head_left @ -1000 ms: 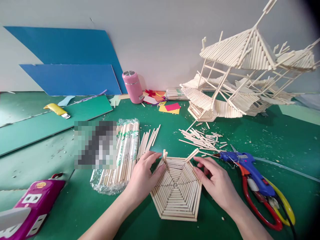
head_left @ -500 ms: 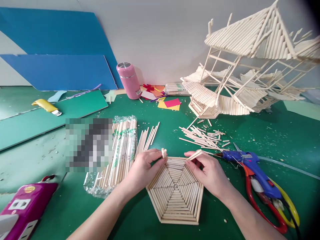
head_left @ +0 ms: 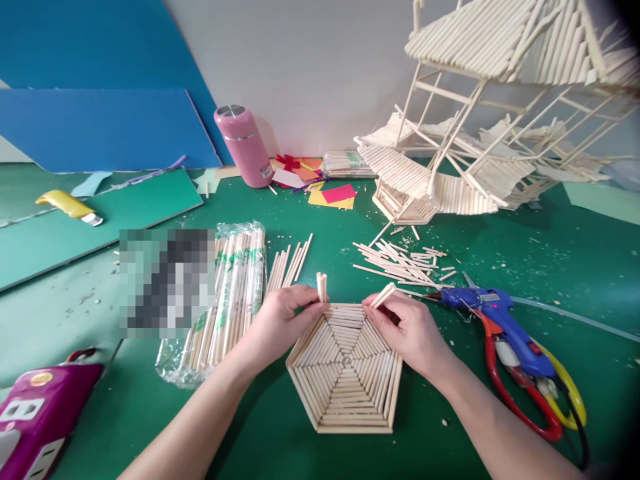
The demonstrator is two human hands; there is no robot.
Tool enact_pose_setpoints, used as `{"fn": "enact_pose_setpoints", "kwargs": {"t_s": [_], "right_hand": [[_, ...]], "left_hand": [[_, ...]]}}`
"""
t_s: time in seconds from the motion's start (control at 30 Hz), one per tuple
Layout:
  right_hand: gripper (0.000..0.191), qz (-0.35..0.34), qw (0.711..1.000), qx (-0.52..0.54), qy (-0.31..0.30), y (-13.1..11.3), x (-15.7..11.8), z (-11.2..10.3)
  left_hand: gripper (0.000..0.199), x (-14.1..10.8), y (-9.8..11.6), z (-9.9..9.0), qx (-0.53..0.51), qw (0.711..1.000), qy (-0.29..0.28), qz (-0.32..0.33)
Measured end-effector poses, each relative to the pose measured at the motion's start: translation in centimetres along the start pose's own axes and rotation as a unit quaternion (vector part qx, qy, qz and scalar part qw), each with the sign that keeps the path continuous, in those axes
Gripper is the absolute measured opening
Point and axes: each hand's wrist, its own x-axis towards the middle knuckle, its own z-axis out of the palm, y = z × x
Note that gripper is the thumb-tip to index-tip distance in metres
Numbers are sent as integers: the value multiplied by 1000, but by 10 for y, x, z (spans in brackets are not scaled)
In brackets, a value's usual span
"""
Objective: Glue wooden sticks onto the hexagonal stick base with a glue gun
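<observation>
A hexagonal panel [head_left: 355, 407] of wooden sticks, laid in rings around its centre, lies flat on the green table. At its far left corner my left hand [head_left: 285, 317] is closed, pinching a few short wooden sticks [head_left: 322, 288] that stand nearly upright. My right hand [head_left: 410, 327] is closed at the far right corner and pinches a short pair of sticks [head_left: 384, 295], which lean to the right. Fingers hide the lower ends of both, so I cannot tell whether they are joined to the panel.
A blue glue gun [head_left: 505, 327] and red- and yellow-handled pliers [head_left: 493, 380] lie right. Loose sticks [head_left: 400, 263] are scattered behind the panel. Bagged sticks [head_left: 235, 293] and a purple power strip [head_left: 50, 413] are left. A stick-built pavilion [head_left: 450, 167] and pink flask [head_left: 245, 147] stand behind.
The sticks in my left hand have tipped more upright. Both hands keep their grip at the panel's far corners. The whole view has shifted slightly.
</observation>
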Motion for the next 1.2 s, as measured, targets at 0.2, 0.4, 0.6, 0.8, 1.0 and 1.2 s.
{"fn": "enact_pose_setpoints", "kwargs": {"t_s": [0.2,0.4,0.6,0.8,1.0,1.2], "right_hand": [[15,1,1000,5,2,1,0,2],[14,2,1000,9,5,1,-1,1],[16,14,1000,13,-5,0,0,2],[25,47,999,20,12,-3,-7,-4],[24,-53,978,60,193,-33,-22,-8],[33,-25,995,92,3,-63,12,22]], "left_hand": [[19,1,0,0,15,1000,-6,7],[19,2,-1,1,17,1000,-5,7],[20,1,-1,1,12,1000,-8,7],[21,1,-2,0,16,1000,-12,7],[22,0,-2,0,9,1000,-11,8],[22,-1,1,0,-14,1000,-5,17]]}}
